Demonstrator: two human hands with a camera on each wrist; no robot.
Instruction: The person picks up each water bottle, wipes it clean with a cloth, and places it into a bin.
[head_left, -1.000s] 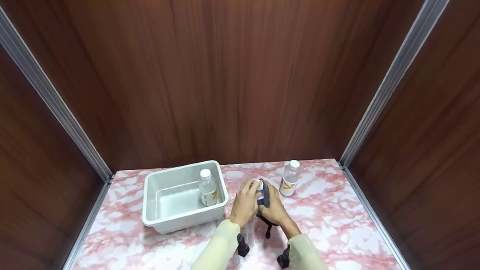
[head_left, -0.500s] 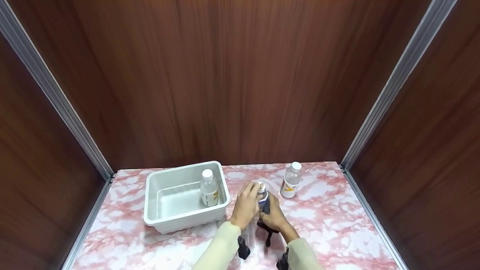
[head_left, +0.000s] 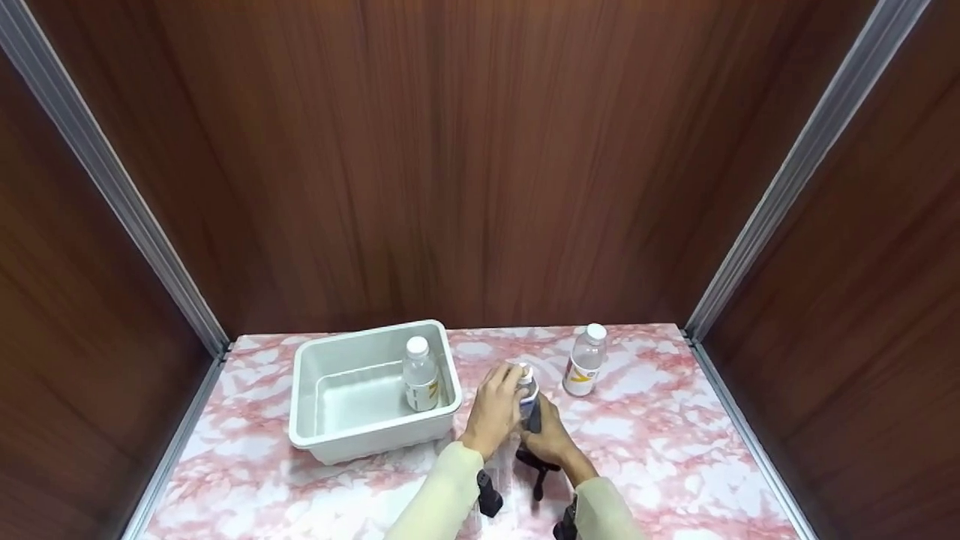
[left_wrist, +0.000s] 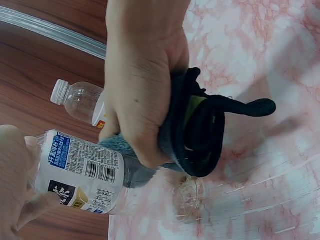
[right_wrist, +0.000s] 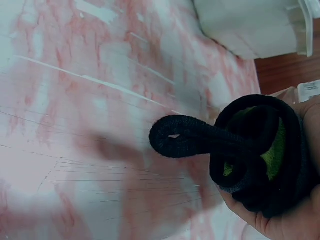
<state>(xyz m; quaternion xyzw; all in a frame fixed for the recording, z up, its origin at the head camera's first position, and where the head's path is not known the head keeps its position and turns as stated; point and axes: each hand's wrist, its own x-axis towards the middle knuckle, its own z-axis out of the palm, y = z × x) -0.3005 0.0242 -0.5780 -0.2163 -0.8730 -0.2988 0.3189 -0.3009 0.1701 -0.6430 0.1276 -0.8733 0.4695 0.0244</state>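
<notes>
My left hand [head_left: 493, 409] grips a clear plastic bottle [head_left: 528, 391] near its white cap, in front of me. The bottle has a white label [left_wrist: 90, 172] with a barcode and a blue patch, best seen in the left wrist view. My right hand [head_left: 553, 439] is wrapped round a rolled dark cloth [left_wrist: 197, 135] and holds it against the bottle's lower part, which it partly hides. Green lining shows between the cloth's folds, and a dark hanging loop [right_wrist: 180, 137] sticks out in the right wrist view.
A pale grey plastic tub [head_left: 375, 427] stands left of my hands, with a capped bottle [head_left: 421, 379] upright inside. Another capped bottle [head_left: 583, 364] stands on the pink marbled table [head_left: 660, 420] at the right. Wood-grain panels [head_left: 480, 165] enclose the table at back and sides.
My right hand and the cloth have slid down along the bottle, so more of its upper part and label shows. My left hand keeps its grip near the cap. The head view has shifted slightly.
</notes>
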